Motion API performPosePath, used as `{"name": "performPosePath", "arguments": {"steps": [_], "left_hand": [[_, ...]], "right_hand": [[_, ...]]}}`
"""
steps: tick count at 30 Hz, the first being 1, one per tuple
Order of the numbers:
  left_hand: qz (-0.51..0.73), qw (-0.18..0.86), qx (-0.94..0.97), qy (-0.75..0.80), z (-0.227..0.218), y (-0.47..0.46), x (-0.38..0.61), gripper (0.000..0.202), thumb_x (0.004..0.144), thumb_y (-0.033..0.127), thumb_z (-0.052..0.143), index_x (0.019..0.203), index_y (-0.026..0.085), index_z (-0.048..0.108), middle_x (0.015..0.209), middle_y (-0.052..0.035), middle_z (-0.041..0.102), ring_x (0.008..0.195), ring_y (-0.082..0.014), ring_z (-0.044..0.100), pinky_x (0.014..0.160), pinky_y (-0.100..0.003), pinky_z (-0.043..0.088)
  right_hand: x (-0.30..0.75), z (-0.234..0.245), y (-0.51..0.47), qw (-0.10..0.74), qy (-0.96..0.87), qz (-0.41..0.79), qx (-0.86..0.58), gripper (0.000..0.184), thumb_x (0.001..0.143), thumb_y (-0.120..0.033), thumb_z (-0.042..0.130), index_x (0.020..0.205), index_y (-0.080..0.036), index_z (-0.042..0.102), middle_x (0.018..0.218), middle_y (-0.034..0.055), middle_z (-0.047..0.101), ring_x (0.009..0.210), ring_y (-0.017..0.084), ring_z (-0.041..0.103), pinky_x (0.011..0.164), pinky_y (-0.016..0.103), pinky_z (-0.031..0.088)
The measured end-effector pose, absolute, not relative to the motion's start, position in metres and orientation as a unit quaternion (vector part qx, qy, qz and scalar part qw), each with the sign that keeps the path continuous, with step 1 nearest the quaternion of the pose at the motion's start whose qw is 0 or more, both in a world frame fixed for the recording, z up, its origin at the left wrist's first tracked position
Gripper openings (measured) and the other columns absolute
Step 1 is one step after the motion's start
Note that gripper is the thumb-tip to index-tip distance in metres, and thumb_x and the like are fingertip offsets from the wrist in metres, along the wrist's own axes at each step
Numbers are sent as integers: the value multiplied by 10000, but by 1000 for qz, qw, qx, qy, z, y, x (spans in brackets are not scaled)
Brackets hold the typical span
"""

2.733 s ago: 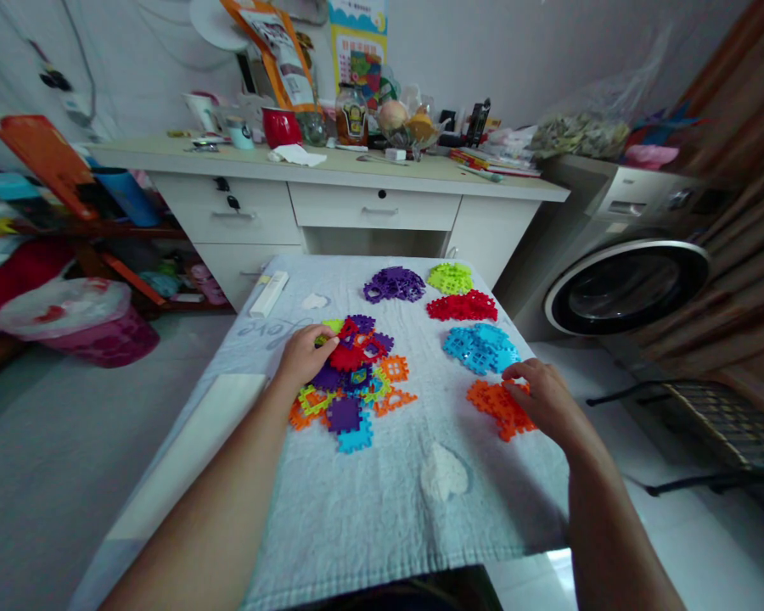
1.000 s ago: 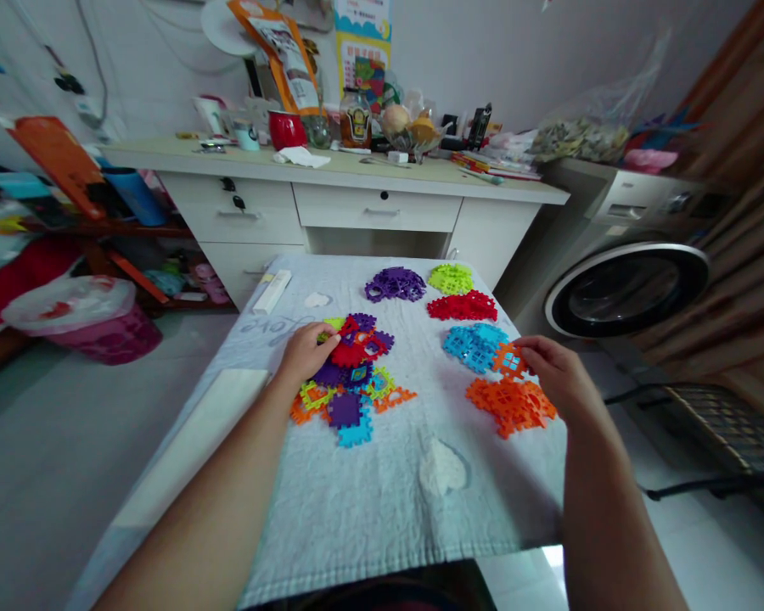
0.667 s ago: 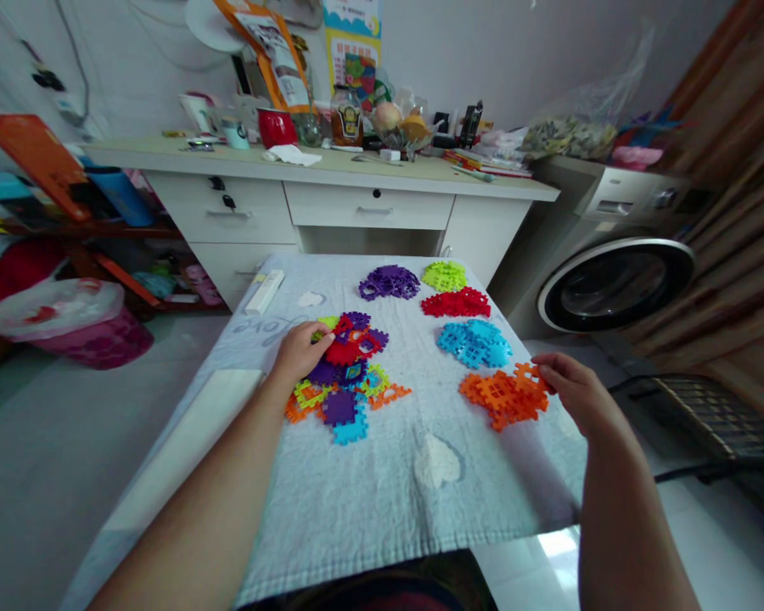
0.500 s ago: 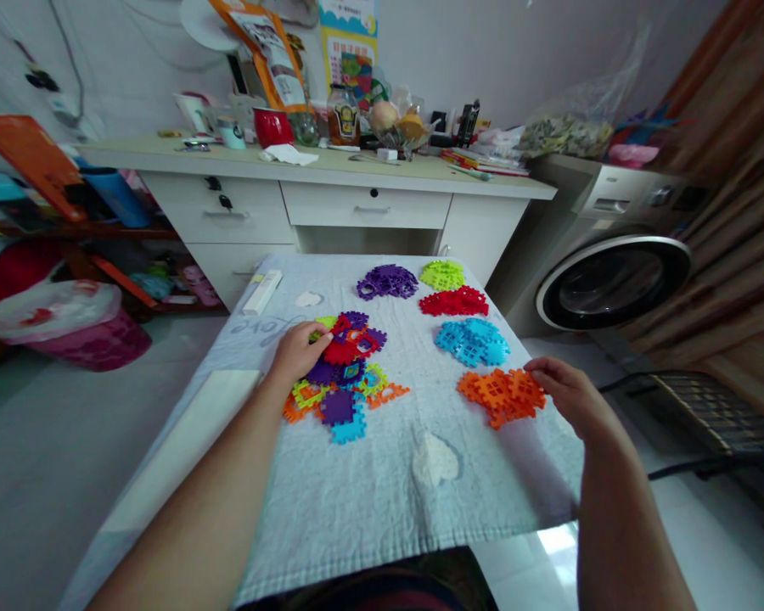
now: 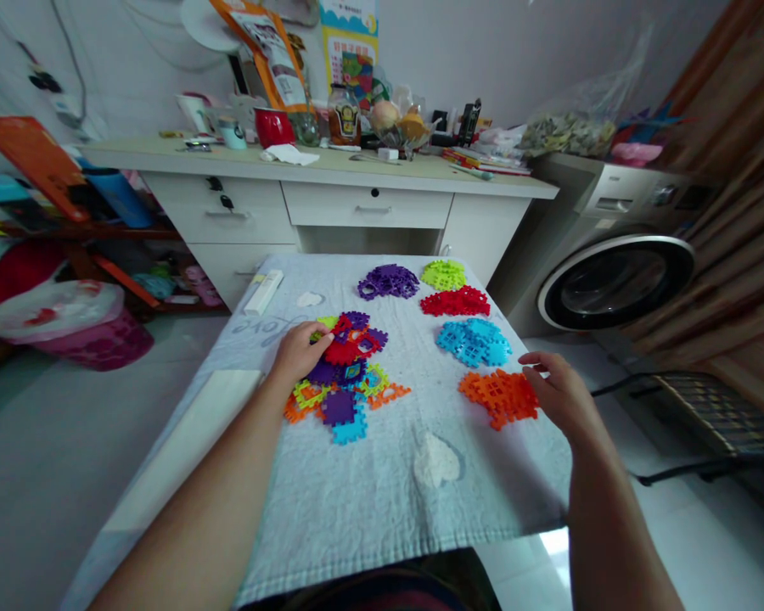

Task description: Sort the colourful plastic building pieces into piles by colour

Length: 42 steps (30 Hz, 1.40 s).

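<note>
A mixed heap of flat interlocking plastic pieces [image 5: 340,407] in several colours lies left of the table's middle. My left hand [image 5: 300,350] is at its upper left edge, thumb and fingers closed around a yellow-green piece [image 5: 317,337] that is mostly hidden. On the right, my right hand [image 5: 558,389] is beside a pile of orange pieces [image 5: 500,397], its thumb and fingers apart with nothing visible between them. Beyond the orange pile are single-colour piles: blue pieces [image 5: 474,342], red pieces [image 5: 456,301], yellow-green pieces [image 5: 444,274] and purple pieces [image 5: 388,282].
A pale cloth [image 5: 382,501] with heart shapes covers the table. A small white box [image 5: 264,292] lies at its far left, and a long white strip [image 5: 191,441] runs along the left side. Behind stands a cabinet [image 5: 369,208]; at right are a washing machine [image 5: 611,271] and a dark rack [image 5: 700,412].
My right hand has shifted slightly left over the orange pile's right edge, and its fingers have spread. The left hand stays at the mixed heap.
</note>
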<state>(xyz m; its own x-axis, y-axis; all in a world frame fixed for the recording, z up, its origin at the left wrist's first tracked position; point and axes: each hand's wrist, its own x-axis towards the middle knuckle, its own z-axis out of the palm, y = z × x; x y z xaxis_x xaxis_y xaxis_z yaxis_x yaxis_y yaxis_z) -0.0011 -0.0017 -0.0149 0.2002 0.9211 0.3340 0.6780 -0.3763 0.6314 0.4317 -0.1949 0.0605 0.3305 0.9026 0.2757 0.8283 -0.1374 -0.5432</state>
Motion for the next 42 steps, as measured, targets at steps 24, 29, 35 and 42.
{"name": "performPosePath", "arguments": {"steps": [24, 29, 35, 42], "left_hand": [[349, 184, 748, 534, -8, -6, 2, 241, 804, 432, 524, 810, 223, 643, 936, -50, 700, 940, -232, 633, 915, -368, 477], [347, 182, 746, 538, -8, -7, 2, 236, 804, 433, 528, 817, 229, 645, 949, -48, 705, 953, -229, 633, 918, -362, 477], [346, 176, 752, 532, -14, -3, -1, 258, 809, 453, 525, 832, 231, 654, 968, -51, 711, 980, -239, 634, 940, -374, 469], [345, 176, 753, 532, -16, -1, -1, 257, 808, 450, 529, 846, 235, 664, 971, -52, 713, 977, -234, 631, 940, -366, 469]], "right_hand": [[278, 58, -149, 90, -811, 223, -533, 219, 783, -70, 519, 889, -167, 685, 887, 59, 674, 794, 153, 575, 738, 246, 408], [302, 77, -159, 135, -793, 226, -550, 253, 793, -87, 503, 891, -182, 716, 901, 59, 708, 812, 171, 624, 768, 269, 451], [358, 95, -172, 221, -736, 162, -619, 253, 866, -226, 484, 931, -209, 727, 958, 67, 729, 881, 209, 656, 803, 319, 489], [402, 100, -196, 264, -669, 119, -684, 289, 864, -333, 515, 1034, -199, 706, 719, 29, 671, 608, 158, 569, 586, 264, 439]]}}
